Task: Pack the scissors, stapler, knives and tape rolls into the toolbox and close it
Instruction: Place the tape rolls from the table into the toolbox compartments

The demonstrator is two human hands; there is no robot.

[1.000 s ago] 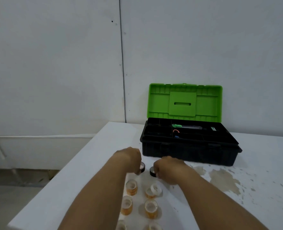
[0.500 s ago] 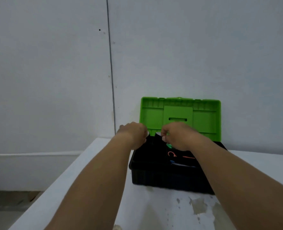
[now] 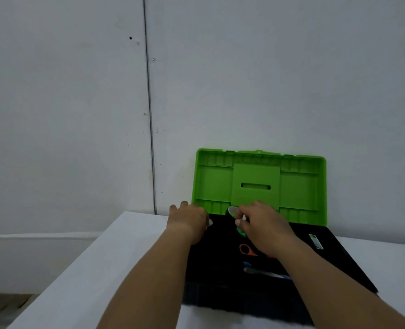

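The black toolbox [image 3: 353, 262] stands open on the white table, its green lid [image 3: 298, 184] upright against the wall. My right hand [image 3: 260, 224] hovers over the box's back middle, fingers shut on a dark tape roll [image 3: 232, 212]. My left hand [image 3: 188, 218] is over the back left corner, fingers partly spread, with a small pale bit of tape roll [image 3: 210, 222] showing at its thumb side. Inside the box lie orange-handled scissors [image 3: 245, 249], a blue-handled knife [image 3: 263, 273] and a green item [image 3: 240, 231] partly hidden by my right hand.
The white table [image 3: 116, 269] ends at a left edge with the floor below. A grey wall rises right behind the lid. A small silver-green item [image 3: 315, 241] lies at the box's right side.
Both hands lifted dark tape rolls from the table in front of the box and carried them over its back compartments. My view rose, so the tape rolls left on the table dropped out of sight.
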